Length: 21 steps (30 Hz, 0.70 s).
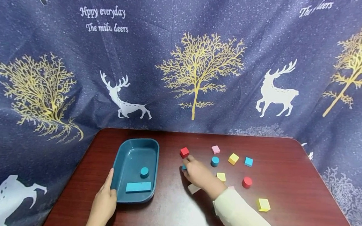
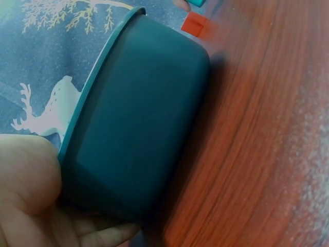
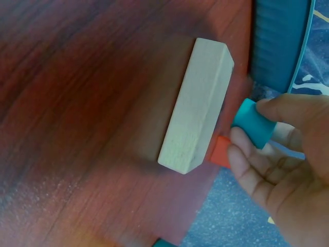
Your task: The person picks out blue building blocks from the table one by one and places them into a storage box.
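My left hand [image 1: 103, 200] holds a dark teal plastic tray [image 1: 121, 149] at its near left corner, fingers along the side wall; the left wrist view shows the tray's outer wall [image 2: 133, 113] beside the hand. Inside the tray are a blue cylinder block [image 1: 144, 172] and a flat blue rectangular block [image 1: 138, 187]. My right hand [image 1: 200, 175] pinches a blue cylinder block [image 3: 254, 123] between thumb and fingers. Just beyond that hand sits a red cube [image 1: 184, 152]. A pale wooden rectangular block [image 3: 195, 105] lies on the table close by, partly hidden by the hand in the head view.
Right of the tray, the dark red wooden table [image 1: 174, 210] bears several scattered blocks: a pink one [image 1: 215, 149], a blue cylinder [image 1: 215, 161], yellow cubes [image 1: 263, 205], a blue cube [image 1: 248, 162] and a red cylinder [image 1: 247, 182]. A patterned blue cloth [image 1: 175, 18] hangs behind.
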Each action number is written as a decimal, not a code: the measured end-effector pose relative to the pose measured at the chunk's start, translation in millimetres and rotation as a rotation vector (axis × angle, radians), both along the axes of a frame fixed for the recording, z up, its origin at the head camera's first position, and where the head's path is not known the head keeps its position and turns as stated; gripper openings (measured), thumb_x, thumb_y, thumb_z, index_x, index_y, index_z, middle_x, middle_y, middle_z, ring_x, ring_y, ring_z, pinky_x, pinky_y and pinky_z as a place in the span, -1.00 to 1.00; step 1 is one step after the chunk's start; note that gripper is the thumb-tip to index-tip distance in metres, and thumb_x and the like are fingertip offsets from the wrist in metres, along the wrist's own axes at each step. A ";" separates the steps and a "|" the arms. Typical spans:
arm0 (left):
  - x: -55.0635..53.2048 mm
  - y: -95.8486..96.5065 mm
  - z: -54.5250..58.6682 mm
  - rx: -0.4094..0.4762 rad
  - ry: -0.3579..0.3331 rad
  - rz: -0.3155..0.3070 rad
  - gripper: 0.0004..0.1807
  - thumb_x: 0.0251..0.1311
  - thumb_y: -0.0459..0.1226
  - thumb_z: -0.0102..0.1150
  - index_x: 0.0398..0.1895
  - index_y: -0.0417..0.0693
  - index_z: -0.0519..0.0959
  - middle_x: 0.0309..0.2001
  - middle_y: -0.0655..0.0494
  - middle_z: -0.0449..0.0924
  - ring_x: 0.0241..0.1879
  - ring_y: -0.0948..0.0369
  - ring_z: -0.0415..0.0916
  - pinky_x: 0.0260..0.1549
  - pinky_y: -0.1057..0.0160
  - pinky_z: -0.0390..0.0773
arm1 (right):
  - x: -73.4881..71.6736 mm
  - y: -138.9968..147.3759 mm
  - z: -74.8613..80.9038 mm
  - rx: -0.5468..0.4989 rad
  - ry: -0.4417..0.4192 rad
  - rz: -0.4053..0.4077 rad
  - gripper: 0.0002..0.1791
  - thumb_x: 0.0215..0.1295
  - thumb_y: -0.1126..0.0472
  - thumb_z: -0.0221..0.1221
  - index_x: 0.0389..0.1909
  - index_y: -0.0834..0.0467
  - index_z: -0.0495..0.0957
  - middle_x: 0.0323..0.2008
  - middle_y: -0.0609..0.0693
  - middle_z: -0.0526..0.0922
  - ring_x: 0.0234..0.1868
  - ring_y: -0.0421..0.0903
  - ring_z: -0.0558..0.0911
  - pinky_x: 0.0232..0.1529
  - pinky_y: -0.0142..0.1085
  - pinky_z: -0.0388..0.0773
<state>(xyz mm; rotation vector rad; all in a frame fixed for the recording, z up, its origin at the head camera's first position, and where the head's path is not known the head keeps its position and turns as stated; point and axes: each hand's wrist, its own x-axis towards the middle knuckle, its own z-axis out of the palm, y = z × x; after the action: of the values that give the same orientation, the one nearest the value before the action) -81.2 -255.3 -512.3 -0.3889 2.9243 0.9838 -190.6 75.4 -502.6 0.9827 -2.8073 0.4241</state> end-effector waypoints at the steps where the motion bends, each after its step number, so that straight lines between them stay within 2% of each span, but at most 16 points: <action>1: 0.1 -0.1 -0.1 0.001 0.001 0.001 -0.18 0.34 -0.45 -0.24 0.66 -0.03 -0.16 0.50 -0.44 0.11 -0.04 -0.15 0.52 -0.06 -0.18 0.49 | -0.4 -0.2 -0.1 0.000 0.002 0.002 -0.63 0.27 0.23 0.33 0.04 0.31 0.56 -0.02 0.17 0.58 -0.42 -0.03 0.60 -0.37 -0.22 0.63; 4: 0.4 -0.2 -0.3 0.002 0.002 0.001 -0.18 0.35 -0.44 -0.24 0.66 -0.02 -0.16 0.49 -0.44 0.12 0.03 -0.19 0.52 -0.03 -0.21 0.48 | -1.2 -1.0 -0.1 0.000 0.009 0.006 -0.62 0.29 0.22 0.32 0.05 0.32 0.57 -0.02 0.18 0.57 -0.39 -0.04 0.62 -0.33 -0.25 0.64; 11: 0.5 0.7 0.5 -0.005 0.016 -0.004 -0.19 0.34 -0.45 -0.23 0.66 -0.03 -0.14 0.47 -0.47 0.15 -0.11 -0.12 0.51 -0.10 -0.18 0.49 | -0.4 -3.0 5.6 -0.013 0.010 0.016 -0.71 0.33 0.20 0.30 -0.05 0.30 0.59 -0.07 0.17 0.58 -0.40 -0.04 0.61 -0.30 -0.24 0.63; 14: 0.7 0.9 0.9 -0.006 0.010 -0.001 -0.19 0.34 -0.45 -0.23 0.66 -0.03 -0.14 0.47 -0.47 0.15 -0.08 -0.18 0.53 -0.09 -0.20 0.49 | -0.2 -4.0 8.8 -0.026 0.014 0.031 -0.66 0.33 0.21 0.29 0.01 0.34 0.59 -0.06 0.19 0.59 -0.33 -0.02 0.63 -0.21 -0.20 0.65; 17: 0.4 0.9 1.2 -0.002 -0.003 0.003 -0.18 0.34 -0.44 -0.24 0.66 -0.02 -0.16 0.48 -0.47 0.12 0.08 -0.30 0.51 -0.03 -0.24 0.48 | -0.3 -5.4 10.9 -0.028 0.021 0.039 -0.61 0.33 0.22 0.29 0.09 0.34 0.58 -0.01 0.21 0.60 -0.23 0.01 0.66 -0.10 -0.17 0.65; 21: 0.0 0.4 1.3 0.000 -0.013 0.004 -0.18 0.35 -0.44 -0.24 0.66 -0.02 -0.17 0.48 -0.47 0.12 0.08 -0.28 0.51 -0.01 -0.24 0.47 | -0.6 -8.5 15.2 -0.032 0.027 0.036 -0.56 0.31 0.22 0.29 0.16 0.32 0.57 0.03 0.22 0.60 -0.14 0.05 0.68 -0.02 -0.14 0.65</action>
<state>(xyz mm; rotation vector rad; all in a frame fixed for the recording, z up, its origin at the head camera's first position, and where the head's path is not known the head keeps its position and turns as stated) -81.2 -254.9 -510.9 -0.3993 2.9135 0.9779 -191.2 66.9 -487.4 1.0252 -2.7539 0.4556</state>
